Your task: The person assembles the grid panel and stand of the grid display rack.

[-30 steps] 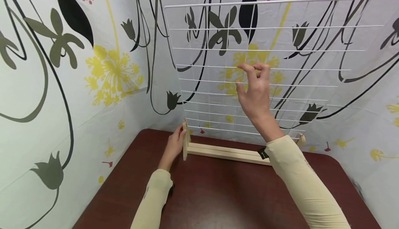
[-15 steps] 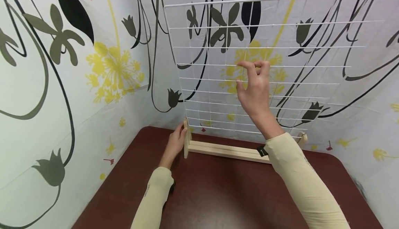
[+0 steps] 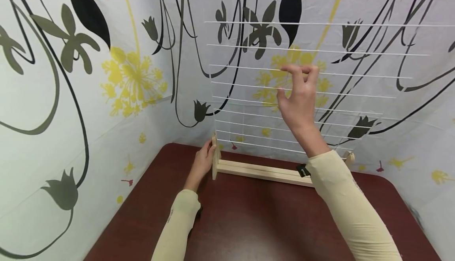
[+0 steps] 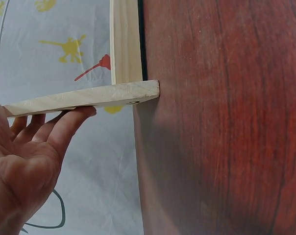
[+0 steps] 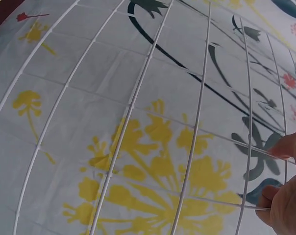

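Note:
A white wire grid panel [image 3: 249,85] stands upright and leaning, its lower end between the end boards of a pale wooden stand [image 3: 263,171] on the table. My right hand [image 3: 300,101] holds the grid near its middle. In the right wrist view, its fingers [image 5: 287,147] and thumb lie at two separate wires, mostly cut off by the frame edge. My left hand [image 3: 202,161] grips the stand's left end board [image 3: 215,158]. Its fingers [image 4: 64,128] press the outer face in the left wrist view, while the thumb is hidden.
The dark red-brown table [image 3: 249,221] ends at the back against a flower-patterned cloth wall [image 3: 142,122]. The cloth continues on the left side and behind the grid. The stand's right end board [image 3: 350,158] shows beyond my right forearm.
The grid's upper part has shifted slightly up and right in the head view, along with my right hand. My left hand keeps its place at the end board. The head view has shifted slightly.

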Demonstrator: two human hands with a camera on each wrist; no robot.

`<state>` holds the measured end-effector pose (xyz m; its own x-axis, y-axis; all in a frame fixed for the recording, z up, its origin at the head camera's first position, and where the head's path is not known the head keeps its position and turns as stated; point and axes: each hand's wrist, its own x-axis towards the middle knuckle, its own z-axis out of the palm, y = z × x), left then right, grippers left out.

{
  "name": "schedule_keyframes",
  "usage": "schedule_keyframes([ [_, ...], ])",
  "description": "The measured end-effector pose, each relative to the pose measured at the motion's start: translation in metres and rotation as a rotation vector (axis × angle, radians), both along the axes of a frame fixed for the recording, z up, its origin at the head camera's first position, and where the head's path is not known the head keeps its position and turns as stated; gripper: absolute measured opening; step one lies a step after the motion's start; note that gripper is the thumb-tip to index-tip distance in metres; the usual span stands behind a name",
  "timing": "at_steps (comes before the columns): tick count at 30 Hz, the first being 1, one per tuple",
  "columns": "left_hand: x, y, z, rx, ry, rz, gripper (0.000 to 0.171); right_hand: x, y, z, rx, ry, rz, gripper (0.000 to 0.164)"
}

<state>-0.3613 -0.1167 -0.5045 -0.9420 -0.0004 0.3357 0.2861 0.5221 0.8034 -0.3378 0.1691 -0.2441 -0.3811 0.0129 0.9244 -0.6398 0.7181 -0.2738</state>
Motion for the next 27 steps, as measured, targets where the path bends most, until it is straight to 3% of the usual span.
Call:
schedule_keyframes([
  [8,0.002,-0.001,0.000,0.005,-0.009,0.002,0.053,-0.003,0.006,-0.012,-0.063,-0.023,-0.003,0.060],
  [27,-0.001,0.000,0.000,0.008,0.007,0.008,0.053,-0.005,0.011,-0.017,-0.026,0.012,-0.006,0.056],
])
